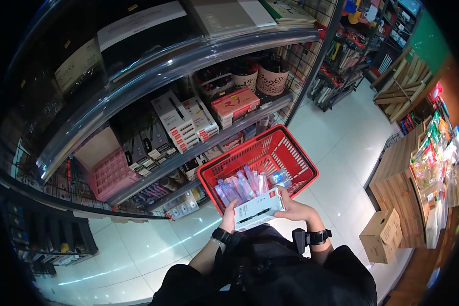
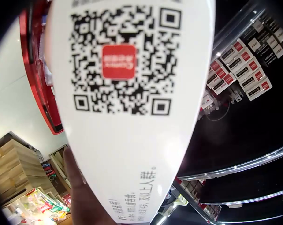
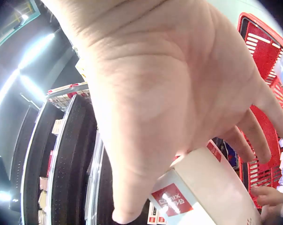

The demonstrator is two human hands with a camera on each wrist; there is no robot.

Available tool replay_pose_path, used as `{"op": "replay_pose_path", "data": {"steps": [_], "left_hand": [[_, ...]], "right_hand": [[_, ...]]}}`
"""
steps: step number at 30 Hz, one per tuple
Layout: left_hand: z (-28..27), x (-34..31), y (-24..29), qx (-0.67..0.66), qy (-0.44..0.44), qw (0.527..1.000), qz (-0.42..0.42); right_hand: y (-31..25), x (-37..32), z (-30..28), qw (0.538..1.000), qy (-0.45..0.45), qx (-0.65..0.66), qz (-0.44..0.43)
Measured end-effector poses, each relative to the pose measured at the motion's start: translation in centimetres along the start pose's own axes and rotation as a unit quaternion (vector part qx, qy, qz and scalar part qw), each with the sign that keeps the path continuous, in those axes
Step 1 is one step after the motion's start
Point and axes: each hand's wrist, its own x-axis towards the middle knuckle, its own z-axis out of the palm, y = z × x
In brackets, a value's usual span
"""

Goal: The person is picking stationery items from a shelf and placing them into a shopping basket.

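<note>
Lower centre: left hand (image 1: 229, 215), right hand (image 1: 297, 209) fingers pinch white box (image 1: 258, 209) ends over red basket (image 1: 311, 173); shallow grip, may slip.

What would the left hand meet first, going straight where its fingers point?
Probably the packs in the basket, just ahead of the left hand holding the box; depth is unclear, so it might pass over them.

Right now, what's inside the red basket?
Clear purplish packets lie in the red basket. The white box, held by the left hand and right hand, covers its near end.
</note>
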Motion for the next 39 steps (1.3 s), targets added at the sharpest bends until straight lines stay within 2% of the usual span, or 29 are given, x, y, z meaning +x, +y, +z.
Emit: {"op": "replay_pose_path", "data": {"steps": [2,3,5,7,12,14,15,16,18,20,22,26,28,29,30,31,32,33,35,39], "left_hand": [[-1.0,0.3,0.2,-0.011,-0.051,0.999,-0.014],[-1.5,0.5,0.0,0.000,-0.027,1.000,-0.015],[-2.0,0.2,0.0,0.005,-0.011,1.000,-0.012],[-1.9,-0.3,0.1,0.008,0.001,1.000,-0.009],[0.2,-4.3,0.6,-0.072,-0.043,0.996,-0.023],[-0.2,-4.8,0.7,-0.049,-0.035,0.998,0.019],[-0.9,-4.8,0.8,-0.062,-0.056,0.997,0.009],[-1.3,-4.9,1.0,-0.074,-0.077,0.994,-0.001],[-1.6,-5.3,1.0,-0.074,-0.073,0.995,0.013],[-1.4,-5.8,1.1,-0.066,-0.082,0.994,0.038],[-0.7,-6.3,1.3,-0.068,-0.080,0.994,0.024],[1.9,-6.6,1.5,-0.066,-0.086,0.994,0.003],[3.2,-6.6,1.3,-0.046,-0.066,0.997,0.002],[4.2,-6.8,1.2,-0.025,-0.059,0.998,0.012],[5.0,-6.5,1.0,-0.005,-0.054,0.998,0.022],[5.1,-6.2,0.9,-0.026,-0.125,0.992,0.009],[5.4,-5.7,0.8,-0.026,-0.132,0.991,0.005],[5.5,-5.3,0.7,-0.012,-0.149,0.989,0.011],[6.3,-5.0,0.6,0.009,-0.186,0.982,0.011],[7.0,-3.7,0.0,0.037,-0.190,0.981,0.013]], "right_hand": [[0.1,-0.4,0.4,0.998,-0.014,0.037,0.039],[-0.1,-0.5,0.5,0.998,-0.014,0.038,0.040],[-0.6,-0.8,0.9,0.970,-0.033,0.212,0.117],[-0.3,-0.2,1.6,0.979,-0.005,0.170,0.113],[-0.1,1.9,4.0,0.993,0.042,0.070,0.081],[-0.1,2.8,4.9,0.976,0.057,0.187,0.097],[0.3,3.2,5.1,0.980,0.056,0.174,0.082],[-1.5,3.4,5.4,0.964,0.063,0.235,0.111],[-3.5,3.5,5.5,0.958,0.046,0.249,0.131],[-3.2,3.8,5.5,0.967,0.019,0.227,0.115],[-3.3,3.7,5.2,0.975,-0.006,0.199,0.099],[-3.8,2.6,4.3,0.953,0.005,0.269,0.136],[-2.7,2.0,3.9,0.968,0.051,0.239,0.059],[-3.0,1.3,3.5,0.955,0.053,0.276,0.094],[-3.4,0.9,3.3,0.956,0.059,0.272,0.094],[-3.6,0.6,3.3,0.971,0.097,0.202,0.088],[-3.6,0.2,3.2,0.979,0.134,0.131,0.081],[-3.1,-0.1,3.0,0.978,0.148,0.124,0.081],[-2.2,-0.5,2.6,0.974,0.160,0.143,0.066],[-1.2,-1.1,1.5,0.965,0.171,0.191,0.061]]}}
